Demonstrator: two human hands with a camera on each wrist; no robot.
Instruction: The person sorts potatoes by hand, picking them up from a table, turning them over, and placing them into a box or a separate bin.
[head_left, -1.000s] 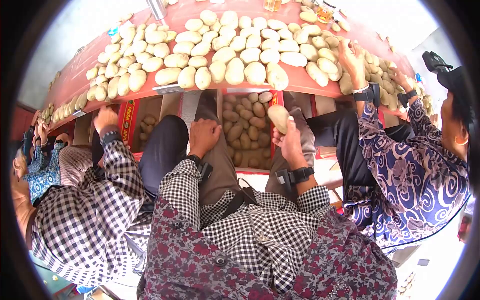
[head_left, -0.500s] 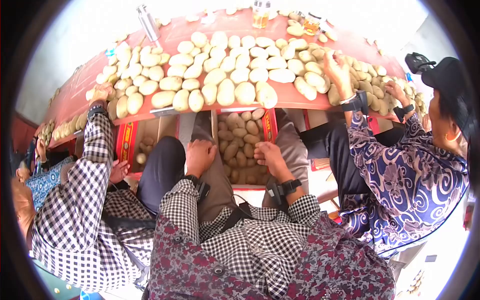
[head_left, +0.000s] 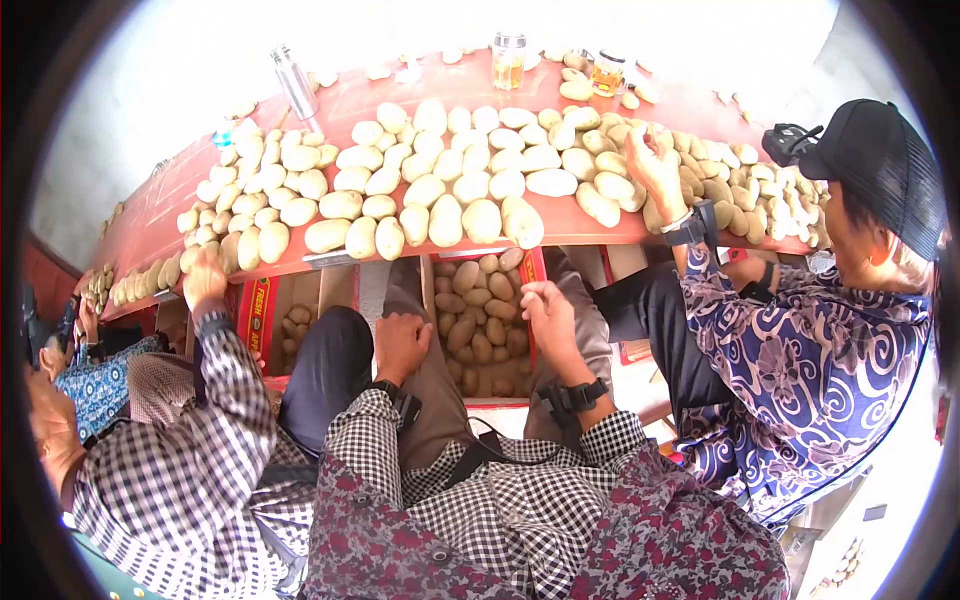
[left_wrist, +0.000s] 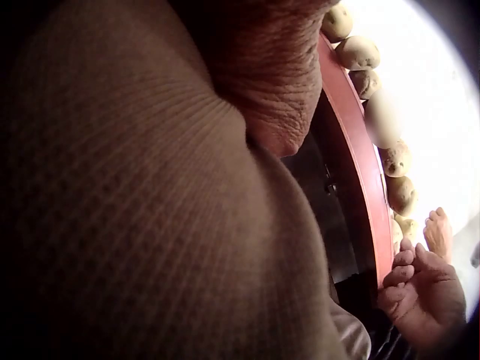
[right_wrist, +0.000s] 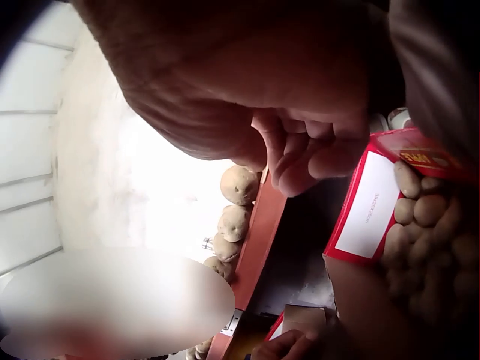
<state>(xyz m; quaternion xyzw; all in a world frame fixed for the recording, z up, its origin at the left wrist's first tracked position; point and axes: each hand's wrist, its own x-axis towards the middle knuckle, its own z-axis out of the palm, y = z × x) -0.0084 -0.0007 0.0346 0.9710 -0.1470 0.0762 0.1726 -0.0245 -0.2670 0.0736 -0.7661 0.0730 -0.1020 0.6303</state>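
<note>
Hands: left (head_left: 403, 346) on cloth trousers (head_left: 427, 410), right (head_left: 550, 320) (seemingly curled) near oval potatoes (head_left: 498, 286).

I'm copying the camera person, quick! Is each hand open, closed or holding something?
Left hand: open, resting on the left leg.
Right hand: open, loosely curled, holding nothing.

Red table (head_left: 565, 222); pale tan potatoes (head_left: 447, 220); red carton (head_left: 532, 266); boxed potatoes (head_left: 480, 310) brownish, perhaps shadow; black-and-white checked sleeves (head_left: 370, 430).

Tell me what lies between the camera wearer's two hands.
In the head view, a box of potatoes shows between the left hand and the right hand.
</note>
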